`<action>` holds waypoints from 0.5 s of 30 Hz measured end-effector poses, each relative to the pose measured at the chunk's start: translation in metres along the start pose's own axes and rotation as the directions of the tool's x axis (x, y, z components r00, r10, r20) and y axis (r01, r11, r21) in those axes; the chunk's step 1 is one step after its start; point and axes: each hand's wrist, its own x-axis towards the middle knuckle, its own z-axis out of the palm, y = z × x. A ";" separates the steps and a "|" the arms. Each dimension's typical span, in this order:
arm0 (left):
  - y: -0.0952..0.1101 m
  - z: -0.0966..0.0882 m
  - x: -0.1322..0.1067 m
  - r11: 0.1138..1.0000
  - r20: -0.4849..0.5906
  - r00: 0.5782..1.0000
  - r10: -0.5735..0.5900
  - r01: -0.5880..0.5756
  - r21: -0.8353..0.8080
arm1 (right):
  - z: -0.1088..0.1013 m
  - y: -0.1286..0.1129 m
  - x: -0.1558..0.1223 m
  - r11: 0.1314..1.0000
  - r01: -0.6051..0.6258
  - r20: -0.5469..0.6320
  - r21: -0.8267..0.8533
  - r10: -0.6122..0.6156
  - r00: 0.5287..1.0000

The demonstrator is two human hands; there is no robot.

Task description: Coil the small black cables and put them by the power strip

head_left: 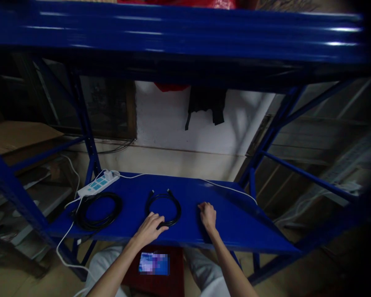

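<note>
Clearly, the relation that matters is between the small coiled cable [178,208] and the two hands: the left hand [151,227] is much the nearer, palm down over the near-left part of the ring, with its fingers pointing to the right along the near rim. It seems to touch the cable, though whether it grips it or merely rests there cannot be told. The right hand [207,214] lies apart on the worktop [235,222], its fingers curled in; nothing shows in it, but something small could be hidden. From there the ring lies to the left, across a bare strip of blue. Being nearly round, the coil has no clear long axis; its two connector ends [168,190] stand at the far side, pointing away from the person. A larger black coil [117,208] sits farther left, beside the power strip [99,185].
</note>
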 end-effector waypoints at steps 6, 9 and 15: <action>0.001 -0.001 -0.004 0.990 -0.041 0.990 0.137 -0.135 0.044 | -0.011 -0.021 -0.022 0.955 0.051 0.086 0.293 -0.080 0.993; 0.002 -0.002 -0.005 0.986 -0.073 0.986 0.153 -0.147 0.083 | -0.022 -0.051 -0.034 0.917 0.148 0.115 0.371 -0.203 0.972; -0.001 0.000 -0.008 0.954 -0.051 0.968 0.246 -0.233 0.187 | -0.045 -0.134 -0.054 0.925 0.324 0.329 0.200 -0.375 0.867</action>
